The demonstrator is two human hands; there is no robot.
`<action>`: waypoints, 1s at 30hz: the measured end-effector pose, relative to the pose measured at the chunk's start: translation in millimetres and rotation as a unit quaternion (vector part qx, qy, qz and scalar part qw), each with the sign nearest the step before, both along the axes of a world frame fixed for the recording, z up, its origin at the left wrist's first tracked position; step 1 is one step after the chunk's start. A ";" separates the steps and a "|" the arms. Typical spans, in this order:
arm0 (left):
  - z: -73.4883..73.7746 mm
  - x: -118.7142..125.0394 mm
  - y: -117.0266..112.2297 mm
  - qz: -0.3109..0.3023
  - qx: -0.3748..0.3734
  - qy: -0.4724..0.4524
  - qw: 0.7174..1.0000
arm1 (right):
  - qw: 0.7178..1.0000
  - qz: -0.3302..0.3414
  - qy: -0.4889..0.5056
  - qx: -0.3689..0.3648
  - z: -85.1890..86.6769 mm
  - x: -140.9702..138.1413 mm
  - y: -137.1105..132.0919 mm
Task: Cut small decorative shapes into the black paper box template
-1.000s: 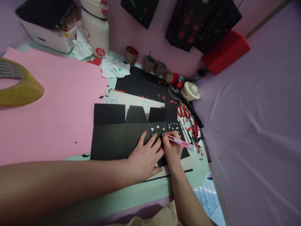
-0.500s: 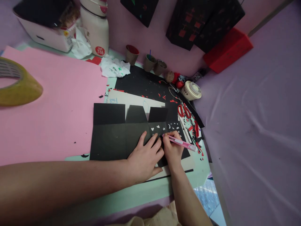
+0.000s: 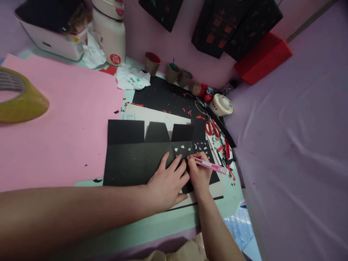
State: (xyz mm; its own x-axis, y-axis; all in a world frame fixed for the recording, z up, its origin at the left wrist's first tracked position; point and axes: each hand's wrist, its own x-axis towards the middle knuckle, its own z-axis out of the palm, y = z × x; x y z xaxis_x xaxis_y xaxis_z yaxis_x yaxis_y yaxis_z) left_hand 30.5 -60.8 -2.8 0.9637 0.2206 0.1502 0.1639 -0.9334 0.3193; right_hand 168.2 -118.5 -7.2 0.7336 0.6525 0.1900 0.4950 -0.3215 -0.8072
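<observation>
Left hand (image 3: 166,186) rests on the black paper (image 3: 125,163), fingers slightly apart; right hand (image 3: 200,174) has its fingers clamped on a pink pen (image 3: 214,167); the paper lies on the table (image 3: 231,203), flaps (image 3: 157,132) up top, small white shapes (image 3: 189,149) near the right hand

the white bottle (image 3: 110,40) bears a round red label (image 3: 115,59) reading "316"; characters on the lidded tub (image 3: 222,106) are too small to read.
</observation>
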 end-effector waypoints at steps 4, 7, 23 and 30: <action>-0.1 0.4 0.1 0.000 0.000 -0.001 1.000 | 1.000 -0.003 0.002 0.005 0.7 -0.7 0.3; 0.5 0.2 0.9 0.000 0.003 0.001 1.000 | 1.000 -0.016 -0.016 0.004 1.7 -0.6 0.2; -1.1 1.5 1.0 0.000 0.002 -0.002 1.000 | 1.000 -0.006 -0.028 -0.001 -1.5 2.0 -0.9; 0.0 -0.2 -0.4 -0.001 -0.002 -0.001 1.000 | 1.000 0.006 -0.029 0.011 -1.8 1.5 -1.4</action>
